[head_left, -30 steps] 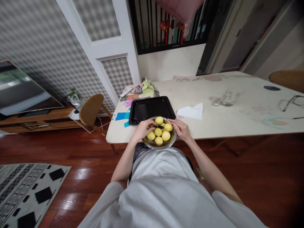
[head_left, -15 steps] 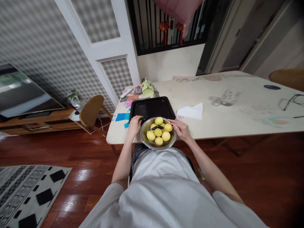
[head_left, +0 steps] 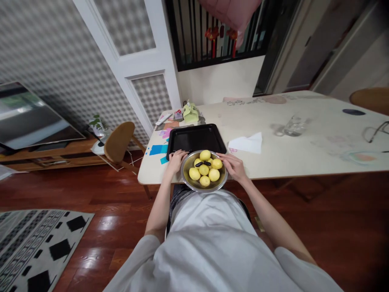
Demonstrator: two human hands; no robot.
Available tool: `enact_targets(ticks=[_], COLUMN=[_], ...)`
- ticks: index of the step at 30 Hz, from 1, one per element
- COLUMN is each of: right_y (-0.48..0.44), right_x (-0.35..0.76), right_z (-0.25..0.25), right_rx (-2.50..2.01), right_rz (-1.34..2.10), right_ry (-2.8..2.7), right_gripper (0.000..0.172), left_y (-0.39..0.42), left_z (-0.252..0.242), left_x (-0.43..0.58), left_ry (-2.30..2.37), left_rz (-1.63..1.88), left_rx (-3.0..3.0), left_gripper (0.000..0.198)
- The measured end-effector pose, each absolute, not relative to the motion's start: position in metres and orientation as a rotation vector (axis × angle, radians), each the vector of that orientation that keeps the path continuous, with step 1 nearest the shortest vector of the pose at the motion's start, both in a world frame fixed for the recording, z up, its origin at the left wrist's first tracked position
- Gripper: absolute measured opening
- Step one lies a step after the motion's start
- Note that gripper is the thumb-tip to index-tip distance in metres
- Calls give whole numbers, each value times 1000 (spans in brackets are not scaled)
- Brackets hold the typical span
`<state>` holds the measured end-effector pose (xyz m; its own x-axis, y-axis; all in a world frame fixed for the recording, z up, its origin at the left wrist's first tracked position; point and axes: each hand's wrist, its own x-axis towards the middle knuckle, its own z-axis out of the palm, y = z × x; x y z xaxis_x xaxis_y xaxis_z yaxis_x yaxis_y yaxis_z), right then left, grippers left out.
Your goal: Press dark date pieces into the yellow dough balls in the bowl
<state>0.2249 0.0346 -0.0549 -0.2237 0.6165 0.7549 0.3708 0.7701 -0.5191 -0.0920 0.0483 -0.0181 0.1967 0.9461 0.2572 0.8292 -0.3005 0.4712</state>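
Note:
A round metal bowl [head_left: 185,178] of yellow lemons [head_left: 204,170] sits at the table's near edge, close against my shirt. On top of the lemons lie small dark pieces with black handles [head_left: 203,164], too small to make out fully. My left hand [head_left: 177,161] is at the bowl's left rim, its fingertips over the near edge of a black baking tray [head_left: 194,138]. At the right rim, my right hand [head_left: 234,165] grips the bowl with fingers laid along the edge. The tray lies flat just behind the bowl.
On the pale table [head_left: 261,162] are a white sheet of paper [head_left: 246,143], a clear glass [head_left: 293,128], glasses [head_left: 378,132], a green tissue holder [head_left: 190,112] and a white remote [head_left: 164,119]. A wooden chair [head_left: 120,142] stands to the left.
The view has shifted slightly. My left hand's fingers have straightened a little near the bowl's rim. The bowl, lemons and tray keep their places.

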Motion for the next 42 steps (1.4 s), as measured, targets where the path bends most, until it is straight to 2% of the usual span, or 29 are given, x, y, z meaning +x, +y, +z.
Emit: enact_targets(ticks=[9, 21, 28, 33, 37, 42], right_y=[35, 35, 36, 35, 35, 35], right_x=[225, 227, 226, 224, 223, 223], right_z=[-55, -56, -57, -55, -54, -54], right_rx=[-764, -765, -773, -769, -786, -724], right_rz=[292, 297, 293, 291, 274, 247], right_ry=[-1831, -1836, -1839, -1827, -1831, -1832], right_gripper=[38, 36, 37, 37, 38, 35], left_y=[46, 46, 55, 46, 30, 13], left_z=[-17, -14, -21, -3, 17, 34], left_x=[-91, -91, -93, -89, -85, -77], left_ry=[1670, 1680, 1585, 1517, 1320, 1212], left_rz=[804, 744, 1099, 1329, 1162, 940], left_rx=[2265, 2285, 2238, 2192, 2283, 2377], left_gripper=[27, 30, 22, 20, 13, 15])
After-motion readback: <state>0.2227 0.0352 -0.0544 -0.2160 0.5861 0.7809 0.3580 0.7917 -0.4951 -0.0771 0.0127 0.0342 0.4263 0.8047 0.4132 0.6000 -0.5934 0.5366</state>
